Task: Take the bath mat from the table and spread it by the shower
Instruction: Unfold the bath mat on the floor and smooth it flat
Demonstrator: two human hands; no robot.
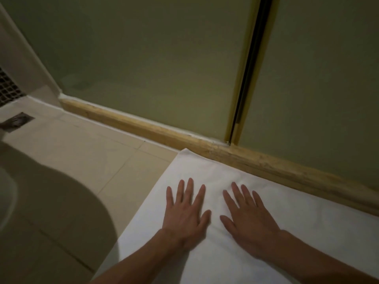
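Observation:
The white bath mat (297, 218) lies flat on the tiled floor, its far edge running along the wooden threshold (205, 146) of the shower. Frosted glass shower doors (153, 64) rise behind the threshold. My left hand (184, 214) rests palm down on the mat with fingers spread. My right hand (248, 218) lies flat beside it, also with fingers apart. Neither hand grips the cloth. The mat's near and right parts run out of view.
Beige floor tiles (98, 156) stretch to the left of the mat. A square metal floor drain (17, 120) sits at the far left near a vent grille (8, 89). A pale rounded fixture (12, 191) shades the lower left.

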